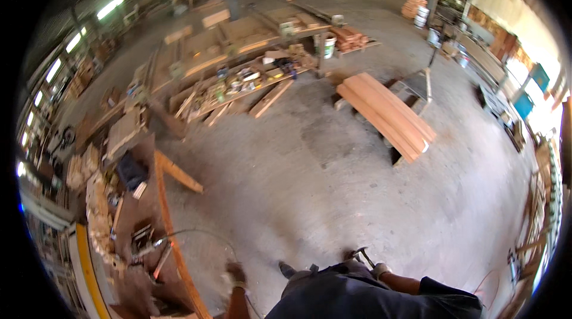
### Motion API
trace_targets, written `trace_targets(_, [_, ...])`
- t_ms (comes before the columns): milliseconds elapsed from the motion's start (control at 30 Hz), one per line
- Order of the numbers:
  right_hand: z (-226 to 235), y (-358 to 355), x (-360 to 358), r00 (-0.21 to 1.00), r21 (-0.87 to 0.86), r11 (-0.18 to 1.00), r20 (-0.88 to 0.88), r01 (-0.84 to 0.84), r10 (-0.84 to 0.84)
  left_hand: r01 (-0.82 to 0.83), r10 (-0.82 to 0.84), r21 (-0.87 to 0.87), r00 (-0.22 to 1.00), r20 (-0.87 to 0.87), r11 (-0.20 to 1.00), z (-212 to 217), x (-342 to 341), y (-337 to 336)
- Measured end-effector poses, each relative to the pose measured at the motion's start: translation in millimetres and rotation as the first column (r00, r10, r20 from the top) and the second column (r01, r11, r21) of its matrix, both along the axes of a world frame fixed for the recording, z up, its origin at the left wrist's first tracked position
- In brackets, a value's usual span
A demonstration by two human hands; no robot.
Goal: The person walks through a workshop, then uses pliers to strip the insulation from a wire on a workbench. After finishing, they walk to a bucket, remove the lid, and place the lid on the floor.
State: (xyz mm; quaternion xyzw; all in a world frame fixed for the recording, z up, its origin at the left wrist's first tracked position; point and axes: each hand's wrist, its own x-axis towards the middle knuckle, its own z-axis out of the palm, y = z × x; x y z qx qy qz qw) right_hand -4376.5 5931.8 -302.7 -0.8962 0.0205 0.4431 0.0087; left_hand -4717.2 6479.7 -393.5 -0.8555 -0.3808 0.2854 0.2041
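At the lower edge, right of my body, my right hand (380, 270) is closed round the handle of a hammer (361, 253), with the head pointing to the left. My left hand (236, 274) hangs low over the floor beside a wooden edge, and motion blur smears its fingers. Both hands appear to wear light gloves. A thin hose (205, 231) curves past my left hand from the bench on the left. On that brown bench (168, 223) lies a tool with a red handle (161, 262).
Reddish boards (384, 113) rest on low supports ahead to the right. A long workbench (238, 51) stands farther off, its lower shelf (250, 83) cluttered with small items. An angled wooden brace (179, 173) juts from the left bench. White buckets (421, 16) stand far right.
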Motion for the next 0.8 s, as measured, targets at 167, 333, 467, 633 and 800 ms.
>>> trace_targets(167, [7.1, -79.4, 9.9, 0.963, 0.065, 0.964, 0.065, 0.257, -0.261, 0.781, 0.325, -0.552, 0.462, 0.825, 0.291, -23.7, 215.1, -205.5])
trace_targets(333, [16.0, -135.9, 31.3, 0.872, 0.149, 0.862, 0.005, 0.484, -0.49, 0.041, 0.59, -0.988, 0.798, 0.121, 0.147, 38.7, 301.6, -226.8])
trace_targets(467, [60.7, -186.1, 74.1, 0.412, 0.446, 0.256, -0.301, 0.858, -0.86, 0.178, -0.128, -0.792, 0.984, 0.127, 0.584, 94.5, 350.0, -243.1])
trace_targets(633, [37.2, -244.6, 98.8, -0.077, 0.359, -0.465, -0.72, 0.809, -0.69, 0.524, -0.747, -0.715, 0.664, 0.003, 0.463, 73.5, 389.2, -274.4])
trace_targets(800, [58.4, -246.2, 139.7, 0.089, 0.414, -0.143, -0.493, 0.899, -0.866, 0.313, -0.433, -0.878, 0.89, 0.139, 0.362, 5.9, 442.0, -300.9])
